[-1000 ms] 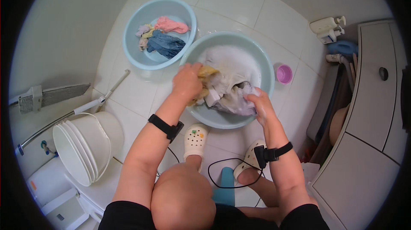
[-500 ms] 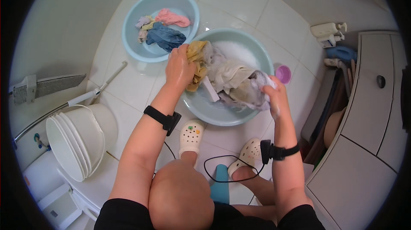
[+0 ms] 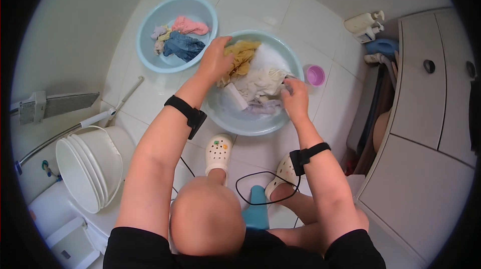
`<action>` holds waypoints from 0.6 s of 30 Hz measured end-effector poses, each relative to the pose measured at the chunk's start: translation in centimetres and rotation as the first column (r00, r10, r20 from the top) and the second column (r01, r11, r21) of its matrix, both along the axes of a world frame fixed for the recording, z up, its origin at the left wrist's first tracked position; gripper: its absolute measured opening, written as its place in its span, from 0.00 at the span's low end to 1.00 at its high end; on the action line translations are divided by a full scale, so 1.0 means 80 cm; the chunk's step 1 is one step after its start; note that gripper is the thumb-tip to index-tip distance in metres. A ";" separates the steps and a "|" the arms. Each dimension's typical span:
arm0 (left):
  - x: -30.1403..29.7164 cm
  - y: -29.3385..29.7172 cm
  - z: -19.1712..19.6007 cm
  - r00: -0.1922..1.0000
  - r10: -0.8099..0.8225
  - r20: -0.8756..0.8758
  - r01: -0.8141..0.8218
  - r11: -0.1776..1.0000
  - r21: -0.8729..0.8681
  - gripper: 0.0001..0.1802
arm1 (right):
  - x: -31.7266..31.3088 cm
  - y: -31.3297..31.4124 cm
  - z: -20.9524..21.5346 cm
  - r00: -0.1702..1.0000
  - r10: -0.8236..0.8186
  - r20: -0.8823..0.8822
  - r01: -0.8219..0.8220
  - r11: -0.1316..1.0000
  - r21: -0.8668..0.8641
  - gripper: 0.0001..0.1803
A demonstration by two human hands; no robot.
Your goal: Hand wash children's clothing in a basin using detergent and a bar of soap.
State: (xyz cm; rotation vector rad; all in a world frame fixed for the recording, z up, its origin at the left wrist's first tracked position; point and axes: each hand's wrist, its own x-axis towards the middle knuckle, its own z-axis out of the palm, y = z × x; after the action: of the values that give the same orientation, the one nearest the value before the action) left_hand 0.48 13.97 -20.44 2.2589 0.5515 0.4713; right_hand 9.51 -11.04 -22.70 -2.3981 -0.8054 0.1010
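Observation:
A wide light-blue basin (image 3: pixel 235 127) holds soapy water with white foam (image 3: pixel 268 57). In it lie a mustard-yellow cloth (image 3: pixel 244 54), an off-white cloth (image 3: pixel 260 82) and a greyish-lavender cloth (image 3: pixel 265 107). A white rectangular block (image 3: pixel 235 96) slants among them on the near left. My left hand (image 3: pixel 215 62) is over the basin's left rim, fingers apart beside the yellow cloth. At the right side, my right hand (image 3: pixel 295 99) has its fingers bent closed at the edge of the off-white cloth; their tips are partly hidden.
Behind on the left is a second blue basin (image 3: pixel 142 51) with pink, blue and pale clothes. A pink cup (image 3: pixel 315 75) stands right of the large basin. White buckets (image 3: pixel 95 169) are at left, a grey cabinet (image 3: pixel 416 169) at right. A black cable (image 3: pixel 240 196) loops near my feet.
The clothes, bunched up between my hands before, now lie lower and flatter in the basin. My left hand has come off the yellow cloth. My right hand has moved inward, off the lavender cloth.

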 end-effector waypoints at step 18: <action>-0.036 -0.019 0.327 0.972 -0.178 -0.157 0.193 0.978 0.085 0.17 | 0.044 0.053 0.323 0.961 0.269 0.066 -0.276 0.948 0.155 0.13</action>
State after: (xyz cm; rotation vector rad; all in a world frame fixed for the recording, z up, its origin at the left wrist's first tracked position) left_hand -2.41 12.42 5.72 2.4276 0.3922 0.2427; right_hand 13.04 -6.79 3.10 -2.1309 -1.1195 0.0890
